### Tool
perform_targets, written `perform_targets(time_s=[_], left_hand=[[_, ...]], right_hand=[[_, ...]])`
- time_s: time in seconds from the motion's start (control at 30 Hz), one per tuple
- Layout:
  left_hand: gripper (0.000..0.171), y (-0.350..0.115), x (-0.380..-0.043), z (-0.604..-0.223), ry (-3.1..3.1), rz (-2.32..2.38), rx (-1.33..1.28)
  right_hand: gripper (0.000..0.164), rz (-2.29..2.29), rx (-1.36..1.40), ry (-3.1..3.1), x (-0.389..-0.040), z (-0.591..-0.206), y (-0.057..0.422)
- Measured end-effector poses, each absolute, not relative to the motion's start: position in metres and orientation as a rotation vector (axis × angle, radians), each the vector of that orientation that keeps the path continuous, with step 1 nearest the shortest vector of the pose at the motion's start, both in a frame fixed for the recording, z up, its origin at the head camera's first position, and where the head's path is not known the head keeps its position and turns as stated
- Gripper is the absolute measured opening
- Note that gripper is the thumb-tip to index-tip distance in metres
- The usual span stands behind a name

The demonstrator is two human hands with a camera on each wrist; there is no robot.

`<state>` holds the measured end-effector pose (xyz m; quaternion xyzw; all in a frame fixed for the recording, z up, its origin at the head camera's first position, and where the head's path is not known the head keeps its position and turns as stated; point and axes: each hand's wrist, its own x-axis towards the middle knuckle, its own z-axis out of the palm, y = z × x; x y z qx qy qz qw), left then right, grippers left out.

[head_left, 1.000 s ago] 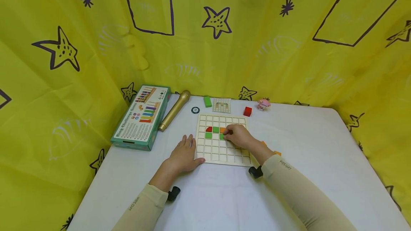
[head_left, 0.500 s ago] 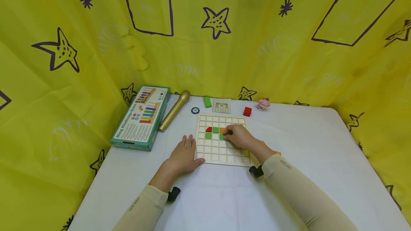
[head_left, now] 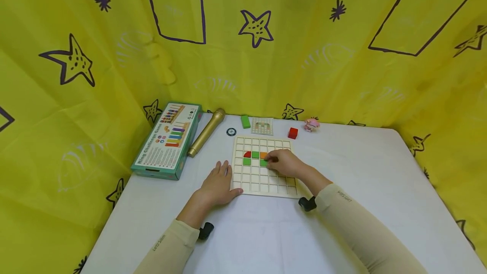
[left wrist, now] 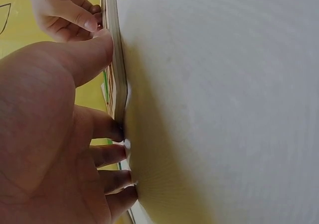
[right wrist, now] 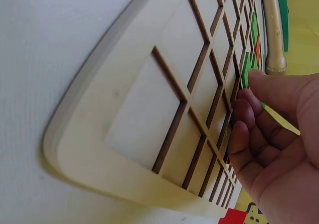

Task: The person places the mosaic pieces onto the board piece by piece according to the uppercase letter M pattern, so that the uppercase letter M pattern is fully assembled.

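Note:
A pale wooden grid board (head_left: 255,178) lies on the table. Several coloured tiles sit on it: a red quarter-round tile (head_left: 247,154), two green tiles (head_left: 255,154) and an orange tile (head_left: 263,155) partly behind fingers. My right hand (head_left: 286,163) is over the board with curled fingers, its thumb against another green tile (right wrist: 246,70) beneath the orange one; the index fingertip is hidden in the right wrist view. My left hand (head_left: 216,184) rests at the board's near left corner, fingers spread along the left edge (left wrist: 118,74), thumb on the near edge.
Behind the board lie a patterned card (head_left: 262,126), a green block (head_left: 245,121), a red block (head_left: 293,133), a round dark token (head_left: 231,132) and a pink figurine (head_left: 312,124). A gold microphone (head_left: 206,132) and a game box (head_left: 167,141) stand left. A yellow curtain (head_left: 228,67) surrounds the table.
My right hand has shifted slightly right and toward me, showing more of the green tile. Its forearm now covers the orange pieces beside the board. My left hand has stayed put.

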<state>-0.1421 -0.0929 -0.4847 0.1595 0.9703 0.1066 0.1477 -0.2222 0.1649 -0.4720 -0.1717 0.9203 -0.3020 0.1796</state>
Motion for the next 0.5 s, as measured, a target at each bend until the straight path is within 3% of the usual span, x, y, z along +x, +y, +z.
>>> perform_targets(time_s=[0.5], left_hand=[[0.092, -0.094, -0.142, -0.486, 2.788, 0.299, 0.466]], right_hand=[[0.012, -0.919, -0.402, 2.633, -0.218, -0.459, 0.195]])
